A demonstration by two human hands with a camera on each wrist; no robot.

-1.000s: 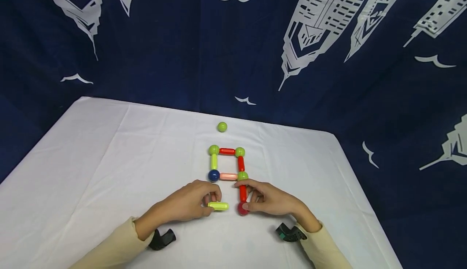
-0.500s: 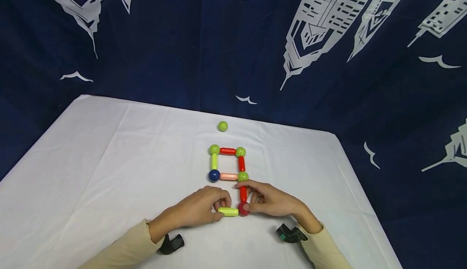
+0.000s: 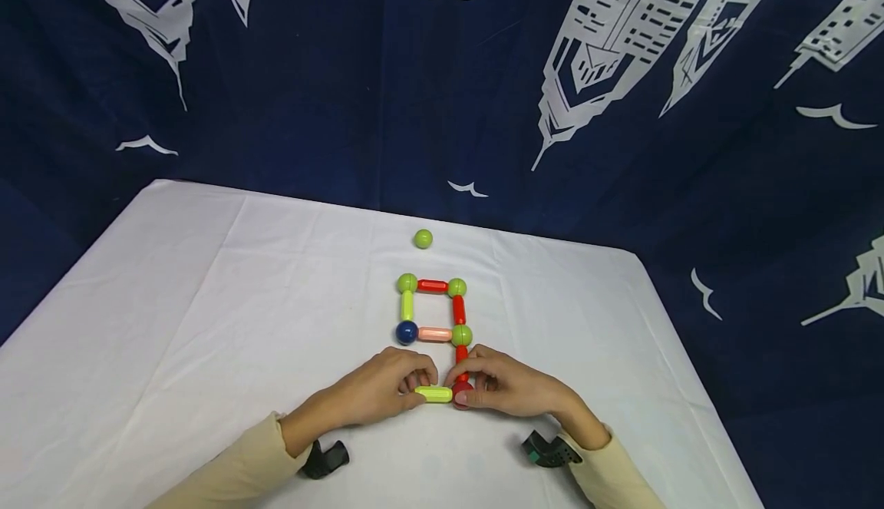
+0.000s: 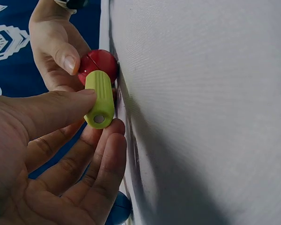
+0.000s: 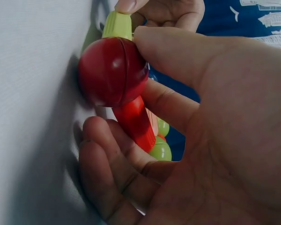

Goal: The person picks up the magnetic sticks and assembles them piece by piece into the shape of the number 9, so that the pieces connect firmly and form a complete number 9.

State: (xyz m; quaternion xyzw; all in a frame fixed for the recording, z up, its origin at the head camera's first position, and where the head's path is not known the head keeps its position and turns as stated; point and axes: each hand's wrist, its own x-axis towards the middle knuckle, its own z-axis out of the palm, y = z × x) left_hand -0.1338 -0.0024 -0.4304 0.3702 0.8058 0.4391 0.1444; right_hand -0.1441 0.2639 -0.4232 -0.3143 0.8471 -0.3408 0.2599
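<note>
In the head view my left hand [image 3: 376,388] pinches a yellow-green magnetic rod [image 3: 433,394] between thumb and fingers. The rod's right end touches a dark red ball [image 5: 107,70], which my right hand [image 3: 512,382] holds by thumb and index finger. From that ball a red rod [image 3: 462,361] runs up to a green ball [image 3: 461,335], the lower right corner of a flat square. A pink rod [image 3: 434,335] links that corner to a blue ball [image 3: 407,332]. In the left wrist view the yellow-green rod's free end [image 4: 99,119] shows a round metal tip.
The square's left side is another yellow-green rod [image 3: 407,305]; red rods [image 3: 433,285] and green balls form its top and right. A loose green ball [image 3: 423,239] lies beyond it on the white tablecloth [image 3: 276,279]. A dark blue printed curtain [image 3: 311,110] hangs behind.
My left hand has moved right with the yellow-green rod, whose end has met the red ball. My right index finger has shifted from near the corner green ball down toward the red ball.
</note>
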